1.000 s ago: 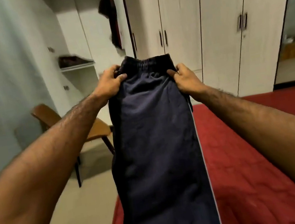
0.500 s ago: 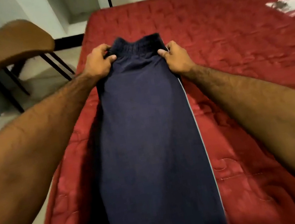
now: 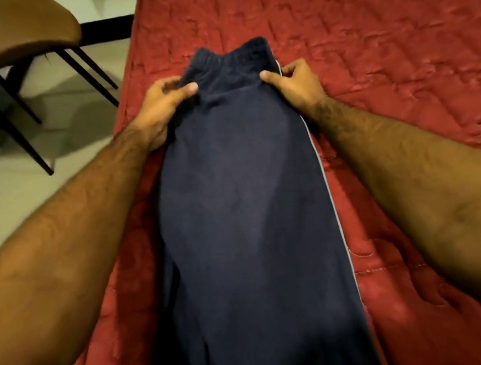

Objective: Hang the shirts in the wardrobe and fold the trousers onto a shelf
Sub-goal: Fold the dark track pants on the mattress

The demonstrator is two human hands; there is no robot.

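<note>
Near the left edge of the red bed (image 3: 367, 31), the left hand (image 3: 162, 112) and right hand (image 3: 296, 85) each pinch the blue trousers (image 3: 248, 213), probably lying flat, by the waist.

Two bare forearms are showing, entering from the lower left and lower right of the frame, both hairy. No sleeves are reaching the wrists. The left hand (image 3: 161, 112) and right hand (image 3: 296, 87) are wearing nothing: no rings, watch or gloves.

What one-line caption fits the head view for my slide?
Both hands, left hand and right hand, grip the waistband of navy trousers laid lengthwise on a red quilted bed.
</note>
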